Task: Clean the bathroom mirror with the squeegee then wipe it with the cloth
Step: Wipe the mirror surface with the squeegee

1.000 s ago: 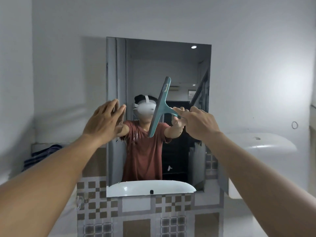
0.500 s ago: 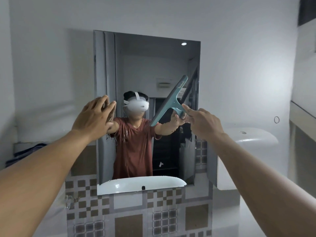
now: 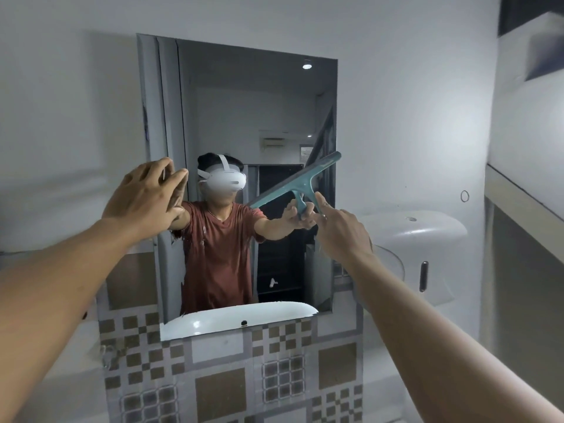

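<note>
The teal plastic T-shaped squeegee is at the right side of the frameless rectangular wall mirror, its blade slanting from lower left up to the mirror's right edge, its short handle pointing down into the right hand. That hand grips the handle, one finger straight along it. The left hand, arm outstretched, rests with straight, spread fingers at the mirror's left edge
</note>
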Demonstrator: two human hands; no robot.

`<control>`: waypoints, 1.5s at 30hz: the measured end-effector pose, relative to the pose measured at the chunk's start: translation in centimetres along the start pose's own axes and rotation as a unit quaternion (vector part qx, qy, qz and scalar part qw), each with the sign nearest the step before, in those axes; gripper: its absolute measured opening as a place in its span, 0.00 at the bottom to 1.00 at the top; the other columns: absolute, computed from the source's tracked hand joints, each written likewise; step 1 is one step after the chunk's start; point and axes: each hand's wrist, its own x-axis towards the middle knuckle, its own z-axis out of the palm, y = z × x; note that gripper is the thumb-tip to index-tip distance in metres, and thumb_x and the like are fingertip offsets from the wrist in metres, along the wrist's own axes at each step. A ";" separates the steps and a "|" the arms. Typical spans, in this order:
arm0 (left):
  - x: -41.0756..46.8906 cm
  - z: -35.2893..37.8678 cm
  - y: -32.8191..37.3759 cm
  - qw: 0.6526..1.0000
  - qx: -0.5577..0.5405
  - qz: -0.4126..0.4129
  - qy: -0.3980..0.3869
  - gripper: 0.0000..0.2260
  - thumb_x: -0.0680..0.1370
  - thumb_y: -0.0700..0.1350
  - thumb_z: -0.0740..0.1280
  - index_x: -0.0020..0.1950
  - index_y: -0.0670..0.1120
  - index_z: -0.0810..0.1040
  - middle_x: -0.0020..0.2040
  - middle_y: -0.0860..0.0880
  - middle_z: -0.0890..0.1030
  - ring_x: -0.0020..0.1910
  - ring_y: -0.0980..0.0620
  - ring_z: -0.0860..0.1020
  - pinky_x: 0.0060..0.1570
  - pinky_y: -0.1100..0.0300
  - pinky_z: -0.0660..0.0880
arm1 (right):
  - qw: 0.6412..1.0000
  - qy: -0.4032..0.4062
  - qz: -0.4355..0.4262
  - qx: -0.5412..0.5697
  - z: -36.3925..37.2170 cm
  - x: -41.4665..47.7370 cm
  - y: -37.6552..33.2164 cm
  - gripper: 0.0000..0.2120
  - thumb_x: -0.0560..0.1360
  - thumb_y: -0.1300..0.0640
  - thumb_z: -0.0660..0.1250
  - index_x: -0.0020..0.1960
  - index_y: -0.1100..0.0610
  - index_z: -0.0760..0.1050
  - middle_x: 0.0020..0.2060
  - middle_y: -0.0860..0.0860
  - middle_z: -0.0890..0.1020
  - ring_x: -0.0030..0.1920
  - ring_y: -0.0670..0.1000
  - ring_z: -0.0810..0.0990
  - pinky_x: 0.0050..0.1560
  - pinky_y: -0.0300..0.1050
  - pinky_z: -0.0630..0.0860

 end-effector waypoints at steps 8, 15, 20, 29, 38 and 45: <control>-0.2 0.0 0.1 1.000 -0.010 0.004 0.008 0.38 0.66 0.52 0.80 0.72 0.44 0.70 0.68 0.39 0.68 0.62 0.33 0.70 0.59 0.35 0.73 | 0.997 -0.021 0.065 0.048 0.8 -2.3 -0.9 0.24 0.86 0.50 0.53 0.81 0.41 0.56 0.53 0.55 0.84 0.46 0.56 0.80 0.42 0.49 0.74; 0.1 -0.6 0.1 1.000 0.000 0.007 0.004 0.36 0.65 0.54 0.80 0.67 0.45 0.71 0.64 0.40 0.70 0.59 0.33 0.72 0.54 0.35 0.74 | 0.991 -0.034 0.084 0.098 2.4 -4.1 -1.6 0.26 0.85 0.52 0.50 0.82 0.44 0.52 0.60 0.55 0.82 0.53 0.58 0.81 0.52 0.54 0.79; 0.6 -1.3 0.4 1.000 0.006 0.011 0.013 0.35 0.67 0.53 0.79 0.69 0.44 0.70 0.65 0.37 0.70 0.60 0.31 0.72 0.54 0.34 0.75 | 0.984 -0.034 0.098 0.145 3.7 -5.8 -2.6 0.26 0.85 0.53 0.51 0.82 0.47 0.51 0.56 0.56 0.84 0.51 0.58 0.82 0.51 0.55 0.80; 1.3 -1.6 0.2 0.999 0.023 0.011 -0.023 0.42 0.68 0.53 0.79 0.76 0.42 0.63 0.72 0.37 0.65 0.68 0.31 0.67 0.67 0.35 0.69 | 0.952 -0.017 0.155 0.263 7.2 -7.2 -5.4 0.26 0.84 0.48 0.51 0.81 0.44 0.49 0.52 0.52 0.82 0.46 0.55 0.81 0.51 0.58 0.82; 1.5 -1.5 -0.5 1.000 0.027 0.007 -0.015 0.35 0.74 0.53 0.73 0.77 0.44 0.64 0.75 0.39 0.64 0.70 0.34 0.67 0.67 0.39 0.69 | 0.880 0.017 0.215 0.423 9.8 -9.0 -10.9 0.29 0.85 0.49 0.57 0.82 0.50 0.51 0.42 0.46 0.82 0.33 0.40 0.80 0.33 0.26 0.74; 2.1 -1.0 -1.9 0.999 0.041 0.002 -0.004 0.32 0.77 0.51 0.70 0.78 0.46 0.63 0.77 0.40 0.63 0.72 0.36 0.66 0.70 0.42 0.67 | 0.854 0.030 0.232 0.466 12.9 -10.0 -14.8 0.30 0.84 0.46 0.57 0.82 0.48 0.49 0.57 0.50 0.84 0.44 0.41 0.80 0.46 0.28 0.72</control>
